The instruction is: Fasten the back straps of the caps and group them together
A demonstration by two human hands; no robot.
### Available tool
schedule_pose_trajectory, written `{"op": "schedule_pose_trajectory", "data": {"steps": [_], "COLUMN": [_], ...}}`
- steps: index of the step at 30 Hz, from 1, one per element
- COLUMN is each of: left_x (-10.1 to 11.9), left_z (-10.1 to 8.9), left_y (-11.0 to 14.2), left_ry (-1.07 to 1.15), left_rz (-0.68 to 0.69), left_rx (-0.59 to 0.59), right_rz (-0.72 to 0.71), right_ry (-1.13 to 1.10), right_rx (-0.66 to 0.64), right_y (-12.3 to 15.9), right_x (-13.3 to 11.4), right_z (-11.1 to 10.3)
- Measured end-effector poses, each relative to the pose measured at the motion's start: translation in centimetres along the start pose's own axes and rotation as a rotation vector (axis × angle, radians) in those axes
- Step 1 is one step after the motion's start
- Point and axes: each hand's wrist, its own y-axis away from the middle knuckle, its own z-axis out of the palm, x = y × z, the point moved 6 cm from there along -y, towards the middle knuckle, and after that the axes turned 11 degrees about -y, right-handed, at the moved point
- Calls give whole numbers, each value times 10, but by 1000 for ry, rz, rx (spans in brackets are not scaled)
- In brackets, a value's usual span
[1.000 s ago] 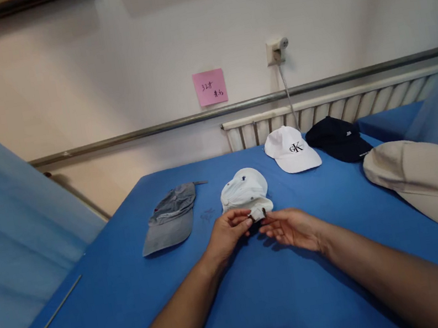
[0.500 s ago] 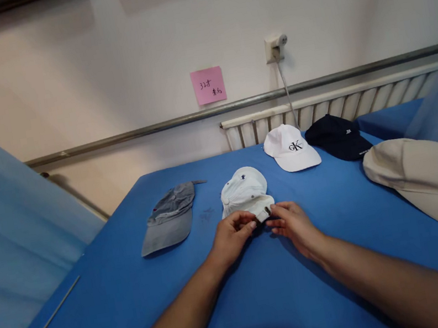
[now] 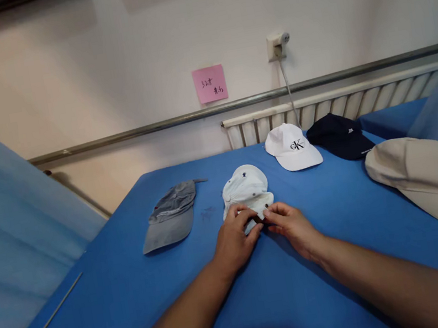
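Observation:
A pale, whitish baseball cap [image 3: 245, 184] lies on the blue-covered table with its back strap toward me. My left hand [image 3: 237, 235] is closed on the left part of the strap, thumb below and fingers above. At the strap's right part, my right hand [image 3: 290, 226] pinches near the dark buckle. The fingertips of both hands almost meet and hide some of the strap. To the left rests a grey baseball cap [image 3: 173, 216], its brim pointing toward me and its loose strap sticking out at the back.
A white cap with black letters [image 3: 292, 147], a navy cap [image 3: 338, 135] and a large beige cap [image 3: 435, 178] lie at the right. A thin stick [image 3: 57, 308] is at the left. Behind the table are a radiator [image 3: 338, 99], a metal rail [image 3: 178, 120] and a plugged-in cord [image 3: 287, 85].
My right hand has shifted slightly left along the strap and now pinches it. My left fingers have lifted a little over the strap. The caps stay in place.

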Motion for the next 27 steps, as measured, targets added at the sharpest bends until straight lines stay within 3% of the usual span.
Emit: {"op": "schedule_pose_trajectory", "data": {"steps": [7, 27], "left_x": [5, 2], "left_z": [7, 9], "left_y": [1, 0], "left_ry": [9, -4], "left_rz": [64, 11], "left_rx": [-15, -15], "right_rz": [22, 86], "right_ry": [33, -80], "right_rx": [-121, -51], "right_y": [1, -4], "right_x": [4, 6], "right_z": [6, -2]}}
